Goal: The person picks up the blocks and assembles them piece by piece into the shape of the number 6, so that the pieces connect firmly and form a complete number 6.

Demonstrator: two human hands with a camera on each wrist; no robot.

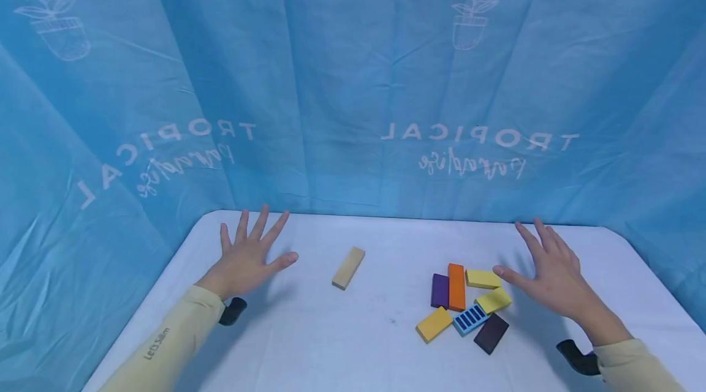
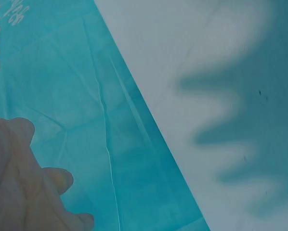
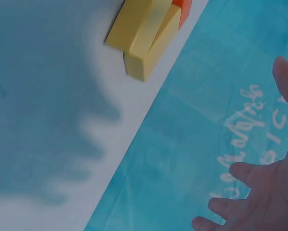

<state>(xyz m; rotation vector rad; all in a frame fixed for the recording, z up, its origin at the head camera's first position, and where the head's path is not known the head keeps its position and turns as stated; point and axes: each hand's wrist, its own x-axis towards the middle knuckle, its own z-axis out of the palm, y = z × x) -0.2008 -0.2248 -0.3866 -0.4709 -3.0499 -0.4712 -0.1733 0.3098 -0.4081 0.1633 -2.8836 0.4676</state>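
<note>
My left hand (image 1: 246, 260) is held above the left part of the table with its fingers spread, holding nothing. Right of it a plain wooden block (image 1: 349, 268) lies alone. Over the right side hovers my right hand (image 1: 554, 278), fingers extended, its thumb close to two yellow blocks (image 1: 483, 278) in the head view. Beside these lie an orange block (image 1: 456, 286), a purple block (image 1: 440, 290), a blue block with dark stripes (image 1: 470, 320), an amber block (image 1: 434, 324) and a dark brown block (image 1: 491, 334). The right wrist view shows the yellow blocks (image 3: 139, 29) near the table edge.
A white cloth covers the table (image 1: 309, 343), which has rounded far corners. Blue curtains (image 1: 342, 73) with mirrored lettering and plant drawings hang behind it and along both sides. Black wrist straps (image 1: 233, 311) show under the pale yellow sleeves (image 1: 165, 343).
</note>
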